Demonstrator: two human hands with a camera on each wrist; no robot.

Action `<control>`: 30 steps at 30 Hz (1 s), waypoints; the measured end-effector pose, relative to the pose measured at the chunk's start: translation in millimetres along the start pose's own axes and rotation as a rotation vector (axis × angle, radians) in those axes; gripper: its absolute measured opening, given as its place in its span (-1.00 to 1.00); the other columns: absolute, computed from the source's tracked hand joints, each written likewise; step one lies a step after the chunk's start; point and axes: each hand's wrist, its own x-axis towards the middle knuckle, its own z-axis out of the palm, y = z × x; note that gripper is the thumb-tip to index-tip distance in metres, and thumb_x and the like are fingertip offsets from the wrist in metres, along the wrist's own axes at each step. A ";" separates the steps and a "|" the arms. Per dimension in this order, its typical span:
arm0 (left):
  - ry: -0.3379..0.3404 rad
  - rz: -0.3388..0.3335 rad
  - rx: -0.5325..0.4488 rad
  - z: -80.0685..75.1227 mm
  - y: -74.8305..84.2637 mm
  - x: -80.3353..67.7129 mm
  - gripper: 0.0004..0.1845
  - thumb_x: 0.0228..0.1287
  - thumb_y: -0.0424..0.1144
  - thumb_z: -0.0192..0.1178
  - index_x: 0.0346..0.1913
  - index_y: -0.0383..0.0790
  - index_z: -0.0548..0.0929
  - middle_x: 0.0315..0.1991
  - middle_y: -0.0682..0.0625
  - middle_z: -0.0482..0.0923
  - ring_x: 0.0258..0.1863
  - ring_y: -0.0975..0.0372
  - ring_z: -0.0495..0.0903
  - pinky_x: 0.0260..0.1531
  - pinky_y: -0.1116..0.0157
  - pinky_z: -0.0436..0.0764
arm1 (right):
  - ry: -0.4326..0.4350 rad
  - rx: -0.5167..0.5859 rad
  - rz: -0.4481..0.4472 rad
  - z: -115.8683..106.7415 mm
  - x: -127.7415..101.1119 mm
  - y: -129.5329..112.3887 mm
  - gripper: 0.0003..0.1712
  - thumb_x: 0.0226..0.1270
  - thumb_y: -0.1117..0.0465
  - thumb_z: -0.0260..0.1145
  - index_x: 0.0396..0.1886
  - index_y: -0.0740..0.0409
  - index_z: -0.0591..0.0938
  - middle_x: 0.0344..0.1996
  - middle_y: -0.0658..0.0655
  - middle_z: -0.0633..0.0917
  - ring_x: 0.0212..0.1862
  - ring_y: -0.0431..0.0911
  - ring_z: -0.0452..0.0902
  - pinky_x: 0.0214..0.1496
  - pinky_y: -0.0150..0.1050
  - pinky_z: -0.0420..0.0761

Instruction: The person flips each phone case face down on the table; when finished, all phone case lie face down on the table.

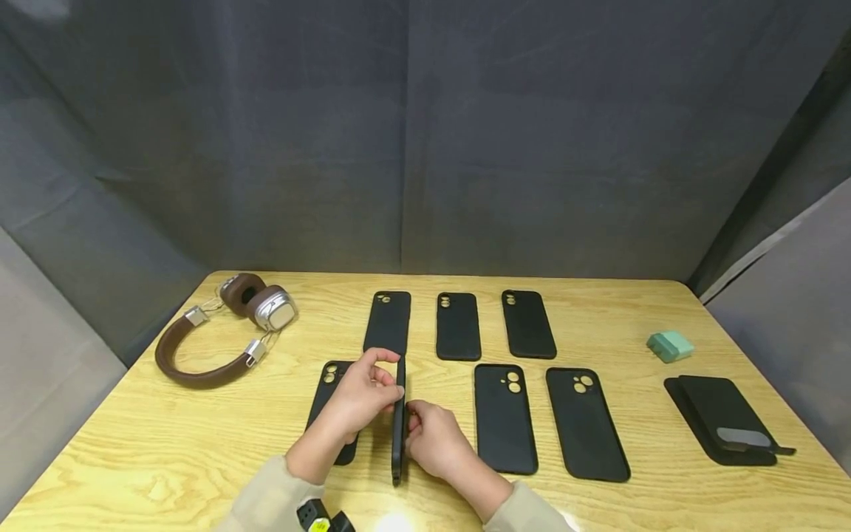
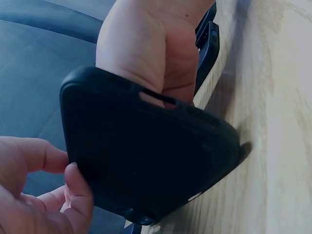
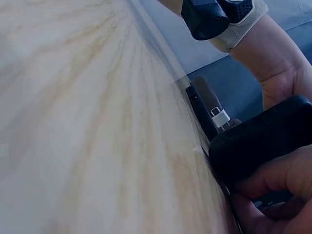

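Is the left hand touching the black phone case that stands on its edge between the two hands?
Touching. In the head view the left hand has its fingers curled over the top edge of the black phone case; the right hand grips its other side.

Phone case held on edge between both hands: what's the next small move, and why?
Probably tip the phone case flat onto the table. Both the left hand and right hand grip it upright in the front row's gap, between one case and another lying flat.
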 end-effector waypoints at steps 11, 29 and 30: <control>-0.008 -0.001 0.004 0.6 -2.9 0.4 -0.56 0.13 -0.50 0.15 0.10 -0.27 0.40 -0.44 -0.04 0.37 -0.56 0.18 0.43 -0.49 0.19 0.54 | -0.025 0.172 0.055 -12.1 -8.0 -0.3 -0.48 -0.07 0.46 0.24 0.01 0.48 0.50 -0.45 0.08 0.55 -0.43 -0.20 0.45 -0.43 -0.36 0.46; -0.018 -0.003 0.006 3.8 -2.3 0.9 -0.55 0.11 -0.47 0.15 0.11 -0.26 0.39 -0.46 -0.04 0.37 -0.59 0.21 0.41 -0.48 0.21 0.56 | -0.092 0.571 0.134 -31.6 -25.0 -27.1 -0.44 0.12 0.36 0.30 0.11 0.52 0.39 -0.34 0.14 0.52 -0.38 -0.20 0.55 -0.23 -0.21 0.63; -0.019 -0.005 0.004 4.0 -2.3 0.8 -0.55 0.11 -0.47 0.15 0.11 -0.25 0.39 -0.46 -0.04 0.37 -0.59 0.21 0.41 -0.47 0.22 0.56 | -0.090 0.560 0.141 -30.6 -24.6 -27.2 -0.43 0.12 0.35 0.31 0.12 0.51 0.40 -0.34 0.13 0.52 -0.38 -0.20 0.54 -0.24 -0.22 0.63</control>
